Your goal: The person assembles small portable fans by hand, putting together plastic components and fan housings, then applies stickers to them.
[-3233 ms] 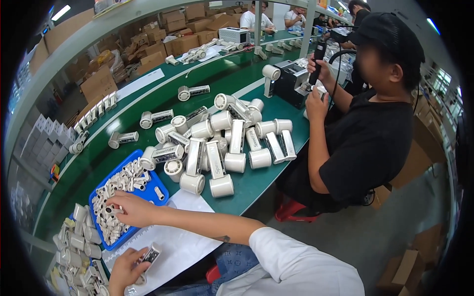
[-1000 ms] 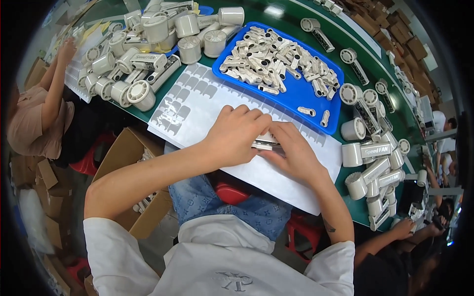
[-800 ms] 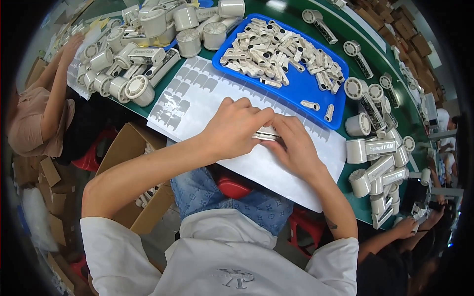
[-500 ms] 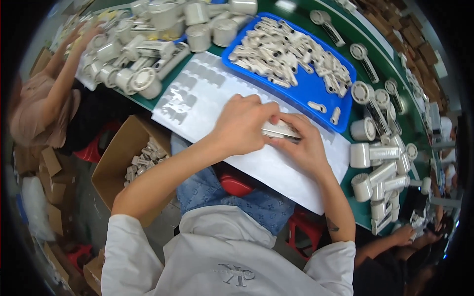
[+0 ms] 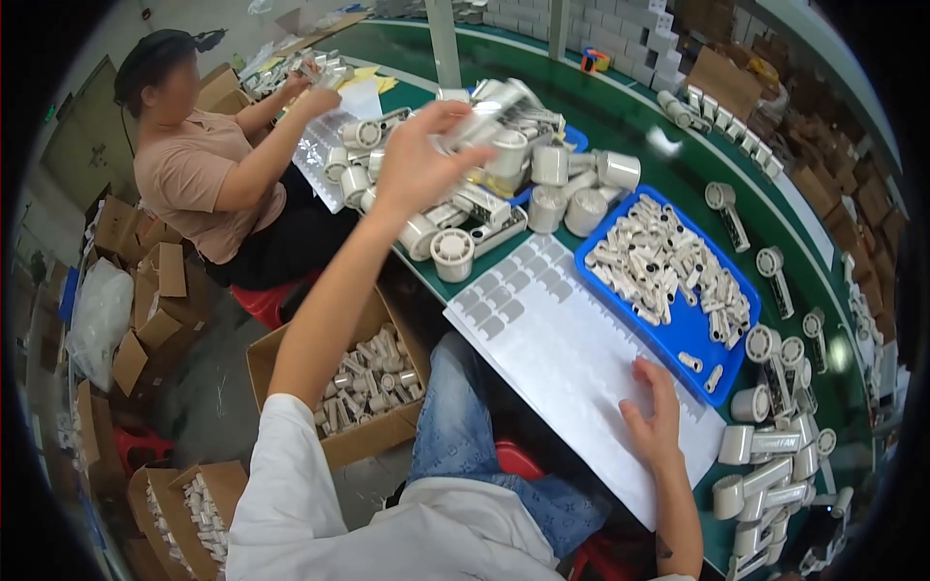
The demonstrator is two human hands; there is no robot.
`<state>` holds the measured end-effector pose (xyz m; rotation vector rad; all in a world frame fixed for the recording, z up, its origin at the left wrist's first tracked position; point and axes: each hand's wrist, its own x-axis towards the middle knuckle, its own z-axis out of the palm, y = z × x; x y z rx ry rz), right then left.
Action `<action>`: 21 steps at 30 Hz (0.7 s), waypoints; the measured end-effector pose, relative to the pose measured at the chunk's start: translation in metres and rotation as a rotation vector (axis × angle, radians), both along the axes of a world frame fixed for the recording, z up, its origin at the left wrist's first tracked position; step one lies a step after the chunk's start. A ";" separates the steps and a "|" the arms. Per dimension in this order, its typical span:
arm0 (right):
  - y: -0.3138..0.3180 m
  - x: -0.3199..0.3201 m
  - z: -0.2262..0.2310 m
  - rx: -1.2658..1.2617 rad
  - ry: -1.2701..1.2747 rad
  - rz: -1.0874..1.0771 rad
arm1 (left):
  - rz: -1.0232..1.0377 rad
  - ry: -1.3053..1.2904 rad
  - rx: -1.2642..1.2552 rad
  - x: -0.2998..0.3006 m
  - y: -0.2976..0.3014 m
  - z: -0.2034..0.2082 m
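Aloft, a white fan (image 5: 498, 108) sits within the left hand (image 5: 418, 160).

A white handheld device (image 5: 489, 114), blurred, is held aslant in the air at the upper centre of the frame, one end toward the upper right. A white sheet (image 5: 567, 378) with grey rounded labels lies flat, slanting from centre to lower right.

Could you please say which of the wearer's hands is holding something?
The left hand, gripping a blurred white part; the right hand is open and empty.
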<state>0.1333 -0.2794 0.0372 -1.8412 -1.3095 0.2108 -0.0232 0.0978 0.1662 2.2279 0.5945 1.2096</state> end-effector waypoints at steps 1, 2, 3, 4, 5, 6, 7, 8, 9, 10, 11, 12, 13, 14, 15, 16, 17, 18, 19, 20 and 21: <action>0.002 0.000 -0.002 -0.020 -0.010 0.009 | 0.049 0.027 -0.068 -0.005 0.031 0.002; 0.006 0.000 -0.004 -0.042 -0.021 0.017 | 0.150 0.103 -0.071 -0.009 0.064 -0.003; 0.009 0.000 -0.008 -0.059 -0.051 0.019 | 0.247 0.171 -0.020 -0.012 0.085 -0.005; -0.001 -0.001 0.004 -0.016 -0.081 0.001 | 0.235 0.137 0.021 -0.006 0.088 0.022; -0.002 0.000 0.005 -0.032 -0.096 0.001 | 0.355 0.310 -0.004 0.002 0.104 0.022; 0.000 0.000 0.003 -0.048 -0.106 0.012 | 0.485 0.490 -0.032 0.005 0.117 0.021; 0.002 0.000 0.003 -0.047 -0.105 0.014 | 0.486 0.476 -0.028 0.007 0.128 0.019; 0.002 0.000 0.002 -0.043 -0.119 0.006 | 0.534 0.575 -0.064 0.014 0.139 0.015; 0.003 -0.001 0.001 -0.056 -0.114 0.006 | 0.585 0.674 -0.099 0.018 0.149 0.013; 0.003 -0.002 0.001 -0.068 -0.110 0.006 | 0.581 0.659 -0.095 0.022 0.159 0.012; 0.003 -0.003 0.002 -0.067 -0.114 0.004 | 0.614 0.719 -0.177 0.026 0.164 0.013; 0.003 -0.004 0.002 -0.064 -0.128 -0.004 | 0.643 0.780 -0.260 0.031 0.170 0.015; 0.002 -0.005 0.002 -0.077 -0.127 -0.011 | 0.658 0.799 -0.274 0.035 0.174 0.015; 0.000 -0.005 0.002 -0.092 -0.125 -0.021 | 0.645 0.787 -0.273 0.041 0.179 0.013; 0.000 -0.005 0.002 -0.077 -0.111 -0.030 | 0.661 0.850 -0.243 0.046 0.186 0.009; 0.000 -0.004 0.002 -0.076 -0.123 -0.044 | 0.674 0.915 -0.211 0.052 0.195 0.005; -0.002 -0.002 0.001 -0.092 -0.097 -0.061 | 0.613 0.924 -0.186 0.059 0.201 -0.001; -0.004 -0.003 -0.001 -0.105 -0.064 -0.076 | 0.581 0.925 -0.158 0.060 0.217 -0.009; -0.001 -0.003 0.000 -0.068 -0.092 -0.056 | 0.540 0.933 -0.127 0.058 0.235 -0.019; 0.001 -0.003 0.003 -0.072 -0.088 -0.091 | 0.505 0.934 -0.085 0.049 0.251 -0.024; 0.004 -0.003 0.007 -0.081 -0.002 -0.073 | 0.470 0.910 -0.069 0.046 0.263 -0.027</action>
